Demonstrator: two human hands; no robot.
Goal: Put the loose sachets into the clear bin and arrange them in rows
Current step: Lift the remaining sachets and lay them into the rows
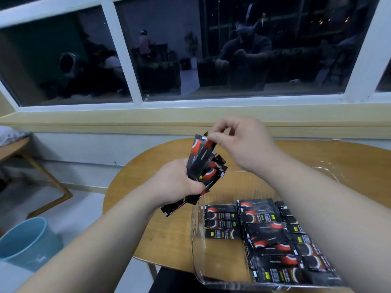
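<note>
Our left hand [179, 182] is clenched round a fanned bundle of sachets [208, 173], held up above the wooden surface [152, 218]. Our right hand [239, 142] has thumb and forefinger pinched on the top edge of one sachet [201, 153], the other fingers loosely curled and clear of it.

Down by our right forearm sits the clear bin [195, 246], with laid sachets [264, 231] in columns. The left column is short, with bare floor below it.

To do this well, we'd say: draw the one sachet straight up along its length so its neighbours don't slide out with it, and let the left hand keep its squeeze low on the bundle. Then lay it flat in that open left column, edge against the last one, same way round. The bundle looks splayed, so a slip is the risk.
</note>
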